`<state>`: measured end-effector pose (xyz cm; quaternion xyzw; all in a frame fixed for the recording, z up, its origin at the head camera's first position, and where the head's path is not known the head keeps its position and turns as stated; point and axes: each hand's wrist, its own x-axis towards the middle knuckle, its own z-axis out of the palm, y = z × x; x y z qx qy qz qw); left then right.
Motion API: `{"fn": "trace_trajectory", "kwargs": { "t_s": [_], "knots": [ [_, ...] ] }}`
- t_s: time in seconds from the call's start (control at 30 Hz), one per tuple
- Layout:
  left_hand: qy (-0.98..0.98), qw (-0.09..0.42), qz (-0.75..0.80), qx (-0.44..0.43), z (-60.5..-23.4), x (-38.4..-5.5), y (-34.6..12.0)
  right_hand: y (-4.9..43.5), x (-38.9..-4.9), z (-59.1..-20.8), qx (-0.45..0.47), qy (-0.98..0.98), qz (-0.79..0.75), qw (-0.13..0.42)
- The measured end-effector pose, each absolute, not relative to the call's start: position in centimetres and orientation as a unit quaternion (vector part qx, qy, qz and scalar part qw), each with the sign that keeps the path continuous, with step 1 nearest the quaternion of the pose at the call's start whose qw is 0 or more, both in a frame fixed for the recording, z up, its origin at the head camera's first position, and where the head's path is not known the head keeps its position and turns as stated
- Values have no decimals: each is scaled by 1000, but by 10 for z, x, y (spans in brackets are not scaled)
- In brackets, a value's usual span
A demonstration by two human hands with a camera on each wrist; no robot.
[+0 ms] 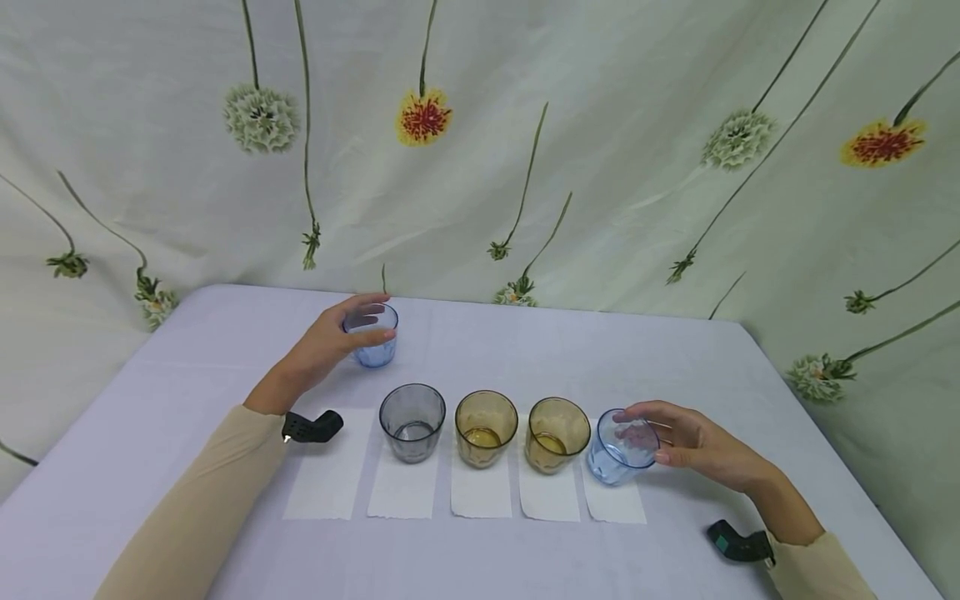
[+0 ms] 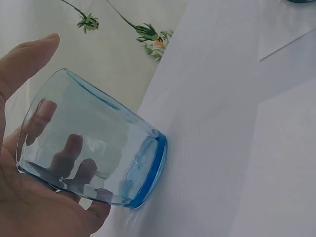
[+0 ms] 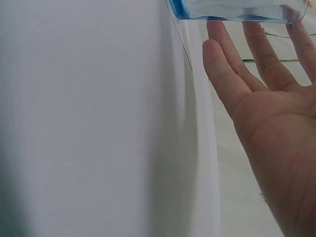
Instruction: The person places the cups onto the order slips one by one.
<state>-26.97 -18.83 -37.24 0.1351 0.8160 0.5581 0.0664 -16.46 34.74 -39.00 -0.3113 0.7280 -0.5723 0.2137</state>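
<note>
My left hand (image 1: pixel 335 333) curves loosely around a clear blue glass (image 1: pixel 377 337) at the table's back left. In the left wrist view the fingers show through this blue glass (image 2: pixel 98 143), while the thumb (image 2: pixel 29 59) stands apart from its wall. My right hand (image 1: pixel 697 446) is at another blue glass (image 1: pixel 617 462), right end of the row, on a white paper strip. Its extended fingers are at the side of that glass (image 3: pixel 237 11) in the right wrist view, the palm bare. Both glasses stand upright; the right thumb is out of the wrist view.
Between the hands stand a grey glass (image 1: pixel 412 425) and two amber glasses (image 1: pixel 486 429), (image 1: pixel 557 437), each on a paper strip. Another strip (image 1: pixel 322 483) lies at the left, under the left wrist's black camera (image 1: pixel 313 427). A flowered cloth (image 1: pixel 600 125) hangs behind the white table (image 1: pixel 480 558).
</note>
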Motion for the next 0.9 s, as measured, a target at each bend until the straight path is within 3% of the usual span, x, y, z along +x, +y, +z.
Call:
{"fn": "trace_trajectory", "kwargs": {
  "t_s": [0.9],
  "knots": [
    [807,64,573,127,-376,-268,-182,345,-163,-386,-318,732,-565,209]
  ]
}}
